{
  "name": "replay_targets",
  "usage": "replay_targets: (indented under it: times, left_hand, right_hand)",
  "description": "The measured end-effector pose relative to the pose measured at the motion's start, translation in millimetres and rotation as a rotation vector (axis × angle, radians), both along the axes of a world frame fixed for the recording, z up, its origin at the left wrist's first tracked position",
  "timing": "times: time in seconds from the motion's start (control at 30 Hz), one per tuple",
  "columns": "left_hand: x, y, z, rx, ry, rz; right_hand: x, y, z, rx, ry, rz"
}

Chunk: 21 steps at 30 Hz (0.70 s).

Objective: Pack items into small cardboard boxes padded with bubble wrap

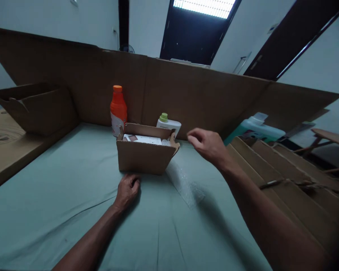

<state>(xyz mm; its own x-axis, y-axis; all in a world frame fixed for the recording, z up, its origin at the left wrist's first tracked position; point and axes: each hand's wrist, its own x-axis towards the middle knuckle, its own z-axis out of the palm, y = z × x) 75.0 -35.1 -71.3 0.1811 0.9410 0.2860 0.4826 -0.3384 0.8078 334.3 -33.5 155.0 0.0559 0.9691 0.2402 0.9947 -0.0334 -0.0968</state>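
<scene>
An open cardboard box [143, 158] stands on the green cloth, with a white carton [147, 139] and some clear plastic inside. My left hand [128, 190] rests on the cloth just in front of the box's lower edge, fingers curled in and nothing visible in them. To the right of the box, my right hand [207, 145] is raised with bent fingers drawn together; no object shows in it. A clear bubble-wrap sheet [185, 184] lies on the cloth beside the box, below my right hand.
Behind the box stand an orange bottle [118, 107] and a white bottle with a green cap [169, 123]. A cardboard wall [186, 88] rises at the back. An empty cardboard box [48, 109] sits left; a teal jug [255, 128] and folded cardboard [288, 180] are right.
</scene>
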Motion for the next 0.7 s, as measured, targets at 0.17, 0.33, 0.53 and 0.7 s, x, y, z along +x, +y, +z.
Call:
replay_targets:
  times: [0.17,0.33,0.53,0.7]
  left_hand:
    - [-2.3,2.1,2.8,-0.054,0.019,0.014]
    - [-5.7,-11.4,19.0,-0.124,0.028,-0.024]
    - [-1.9,-75.8,34.2,-0.339,0.023,-0.245]
    - [-18.8,-91.3,39.8,-0.506,-0.036,-0.368]
  right_hand:
    - [19.4,-65.0,-99.0,-0.299,0.033,-0.008]
    - [-0.8,-111.9,-144.2,-0.422,0.135,-0.015]
    - [-48.0,-136.6,-146.3,-0.583,0.836,0.217]
    - [-65.0,-141.5,-139.8,-0.439,1.342,0.31]
